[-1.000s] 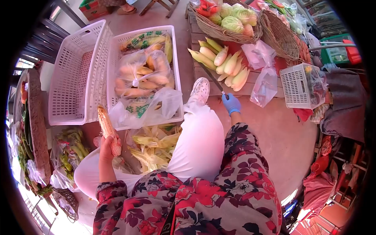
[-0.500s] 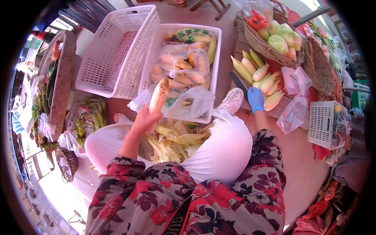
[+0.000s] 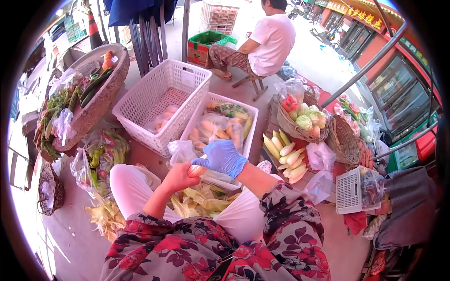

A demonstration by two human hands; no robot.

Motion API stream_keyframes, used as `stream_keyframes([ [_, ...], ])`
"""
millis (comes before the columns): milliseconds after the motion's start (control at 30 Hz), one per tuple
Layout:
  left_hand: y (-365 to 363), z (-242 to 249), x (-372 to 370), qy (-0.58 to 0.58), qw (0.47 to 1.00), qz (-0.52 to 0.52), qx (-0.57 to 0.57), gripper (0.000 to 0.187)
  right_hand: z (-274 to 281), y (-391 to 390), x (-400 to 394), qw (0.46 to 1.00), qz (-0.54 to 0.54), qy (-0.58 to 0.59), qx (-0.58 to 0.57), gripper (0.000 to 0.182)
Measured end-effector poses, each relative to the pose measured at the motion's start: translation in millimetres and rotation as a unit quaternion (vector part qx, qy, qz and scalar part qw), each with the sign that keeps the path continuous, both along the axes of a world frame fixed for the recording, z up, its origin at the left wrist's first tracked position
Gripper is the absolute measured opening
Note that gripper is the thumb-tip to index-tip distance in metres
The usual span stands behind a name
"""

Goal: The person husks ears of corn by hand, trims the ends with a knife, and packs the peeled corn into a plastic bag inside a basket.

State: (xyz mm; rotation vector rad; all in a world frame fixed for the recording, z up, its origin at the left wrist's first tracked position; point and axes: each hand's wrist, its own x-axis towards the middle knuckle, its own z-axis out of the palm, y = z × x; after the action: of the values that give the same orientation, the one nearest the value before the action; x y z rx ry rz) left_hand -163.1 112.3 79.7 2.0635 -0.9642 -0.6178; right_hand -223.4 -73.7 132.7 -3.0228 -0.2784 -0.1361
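Note:
My bare left hand (image 3: 179, 177) is closed around the lower end of a corn cob (image 3: 196, 171), which is mostly covered by my hands. Wearing a blue glove, my right hand (image 3: 220, 158) wraps round the upper end of the same cob. Both hands are in front of a white crate (image 3: 253, 122) holding bagged corn (image 3: 215, 127). Below them, between my legs, lies a pile of pale husks (image 3: 199, 200). Several unpeeled corn ears (image 3: 288, 158) rest on a low wooden platform to the right.
A larger white crate (image 3: 161, 100) stands at the left, near bagged green peppers (image 3: 105, 157) and a round stone tray (image 3: 119, 70) of vegetables. Wicker baskets (image 3: 300, 133) with cabbages and a small white crate (image 3: 349, 189) are at the right. A seated person (image 3: 272, 42) is ahead.
My right hand has moved from the corn ears on the right to the cob in my left hand and closed on it. The view has tilted up, showing the seated person.

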Motion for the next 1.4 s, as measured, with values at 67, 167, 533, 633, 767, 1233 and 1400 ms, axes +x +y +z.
stream_keyframes([
  [67, 15.4, 0.6, -3.7, -0.078, 0.996, -0.001, 0.053, 0.037, -19.8, 30.2, -3.8, 0.998, -0.041, -0.049, 0.01, 0.059],
  [167, 16.6, 11.2, -23.6, -0.154, 0.985, 0.045, 0.064, 0.033, -40.2, 74.7, -7.2, 0.985, -0.091, -0.143, 0.038, 0.052],
  [533, 49.3, 4.8, -43.4, -0.216, 0.973, -0.009, 0.084, 0.032, -82.7, 78.3, -36.0, 0.991, 0.023, -0.105, 0.085, 0.026],
  [633, 49.1, -3.0, -32.6, -0.086, 0.989, -0.008, -0.121, 0.029, -121.4, 59.4, -31.9, 0.939, 0.043, -0.126, 0.317, 0.02],
  [767, 28.3, 18.9, -11.0, 0.014, 0.954, 0.059, -0.295, 0.026, -97.4, 83.2, -22.4, 0.799, -0.065, -0.085, 0.592, 0.025],
  [1233, 32.8, 62.6, 24.5, 0.166, 0.9, 0.063, -0.399, 0.031, -26.7, 61.5, -7.2, 0.719, 0.024, 0.089, 0.689, 0.052],
  [1400, -13.0, 42.8, 17.3, 0.125, 0.856, 0.138, -0.483, 0.042, -36.8, 73.2, 0.9, 0.728, 0.004, 0.037, 0.685, 0.056],
])
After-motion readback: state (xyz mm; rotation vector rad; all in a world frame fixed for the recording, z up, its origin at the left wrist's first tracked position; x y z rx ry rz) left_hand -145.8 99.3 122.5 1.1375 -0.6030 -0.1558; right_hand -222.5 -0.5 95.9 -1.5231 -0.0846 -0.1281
